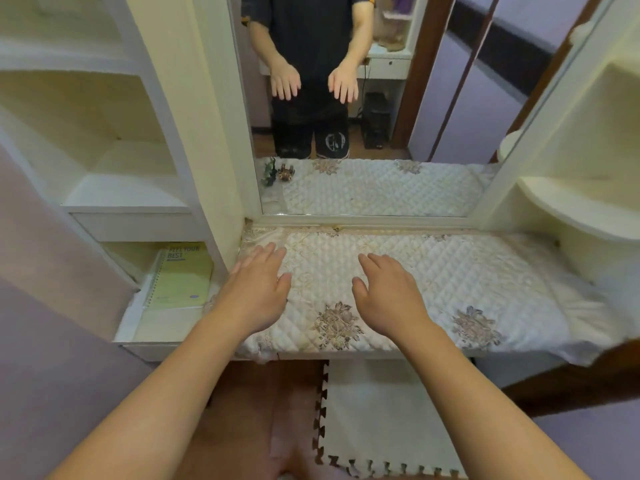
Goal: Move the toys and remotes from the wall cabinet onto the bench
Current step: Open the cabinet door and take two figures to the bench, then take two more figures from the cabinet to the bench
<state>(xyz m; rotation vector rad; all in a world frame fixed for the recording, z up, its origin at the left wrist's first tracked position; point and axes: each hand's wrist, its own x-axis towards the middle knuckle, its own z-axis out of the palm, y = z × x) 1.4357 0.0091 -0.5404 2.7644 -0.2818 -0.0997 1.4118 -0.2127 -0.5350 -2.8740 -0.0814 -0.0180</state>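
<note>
We hold our left hand (258, 289) and right hand (388, 296) palm down over the table (467, 271), which is spread with a quilted floral cover (337, 323). The fingers (261, 256) of both hands are straight, loosely spread and hold nothing. The left hand is near the table's left end and the right hand is near its middle. Two small toys, a green toy (270, 171) and a brown toy (286, 173) just beside it, show only in the mirror (381, 98) behind the table. There they stand on the reflected cover's left corner; we cannot see them directly. To our left stands the wall cabinet (131, 188), with a green spiral notebook (183, 278) lying in its lowest compartment. A foam mat (381, 410) lies on the floor below the table.
</note>
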